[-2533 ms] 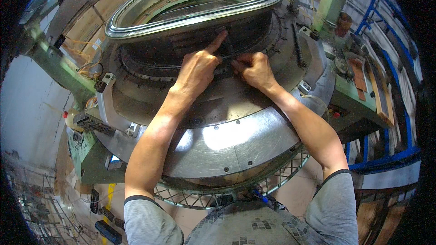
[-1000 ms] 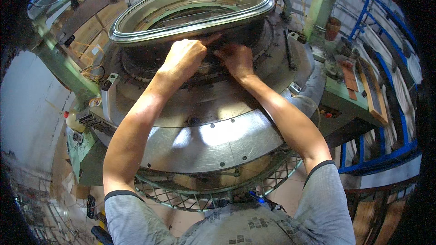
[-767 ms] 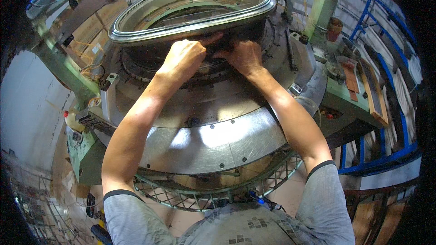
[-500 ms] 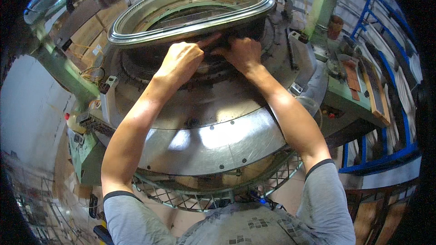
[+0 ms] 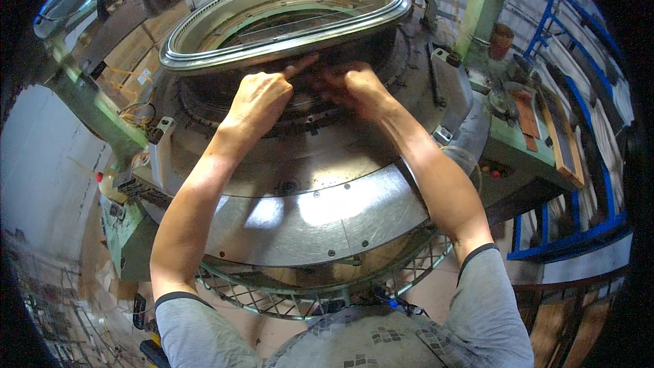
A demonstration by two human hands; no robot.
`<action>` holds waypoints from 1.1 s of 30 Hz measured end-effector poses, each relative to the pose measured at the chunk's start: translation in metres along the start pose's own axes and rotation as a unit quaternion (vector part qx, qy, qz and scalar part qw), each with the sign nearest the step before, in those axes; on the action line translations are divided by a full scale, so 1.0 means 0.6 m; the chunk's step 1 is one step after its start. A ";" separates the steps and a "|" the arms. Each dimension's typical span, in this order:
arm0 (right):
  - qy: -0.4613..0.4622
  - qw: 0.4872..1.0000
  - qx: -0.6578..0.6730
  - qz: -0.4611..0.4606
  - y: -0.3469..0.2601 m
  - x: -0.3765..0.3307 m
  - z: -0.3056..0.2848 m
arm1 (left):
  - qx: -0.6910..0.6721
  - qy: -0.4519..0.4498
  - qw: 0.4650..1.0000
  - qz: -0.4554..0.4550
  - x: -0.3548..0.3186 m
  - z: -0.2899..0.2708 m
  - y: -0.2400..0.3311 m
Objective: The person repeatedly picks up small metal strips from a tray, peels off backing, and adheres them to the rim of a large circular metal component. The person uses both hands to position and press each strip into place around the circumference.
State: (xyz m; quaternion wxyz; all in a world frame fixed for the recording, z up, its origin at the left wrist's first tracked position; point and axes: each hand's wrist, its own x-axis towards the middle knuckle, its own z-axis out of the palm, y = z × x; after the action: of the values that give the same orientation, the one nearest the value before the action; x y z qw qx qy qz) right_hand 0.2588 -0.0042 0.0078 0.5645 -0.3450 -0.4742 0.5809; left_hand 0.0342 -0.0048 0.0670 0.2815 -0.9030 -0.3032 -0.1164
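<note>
Hands side by side against a dark band (image 5: 354,54) just under a shiny metal ring (image 5: 279,24) atop a big round machine. Left hand (image 5: 259,99) curled, forefinger stretched out, tip touching the band below the ring's rim. Right hand (image 5: 357,88) just beside it, fingers bent inward onto the same band; whether pinching anything, cannot tell. Below the wrists, a broad grey steel flange (image 5: 306,211) with bolt heads, then a wire mesh guard (image 5: 286,296). Green workbench (image 5: 524,143) with wooden strips off to the right.
</note>
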 end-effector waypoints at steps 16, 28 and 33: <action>0.145 0.961 -0.187 -0.143 0.014 0.031 -0.018 | -0.004 0.014 0.999 -0.048 -0.042 -0.004 -0.011; 0.201 0.722 -0.578 -0.322 -0.019 0.030 0.009 | -0.139 0.065 0.985 -0.076 -0.064 -0.039 0.035; 0.212 0.734 -0.549 -0.339 -0.052 -0.014 0.021 | -0.264 0.208 0.933 -0.133 -0.055 -0.020 0.052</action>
State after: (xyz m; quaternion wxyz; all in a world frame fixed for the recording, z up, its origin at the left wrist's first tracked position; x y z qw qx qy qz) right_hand 0.2583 -0.0171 0.0398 0.5226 -0.5249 -0.6646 -0.0984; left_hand 0.0267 -0.0482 0.0502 0.0720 -0.8516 -0.3140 -0.4136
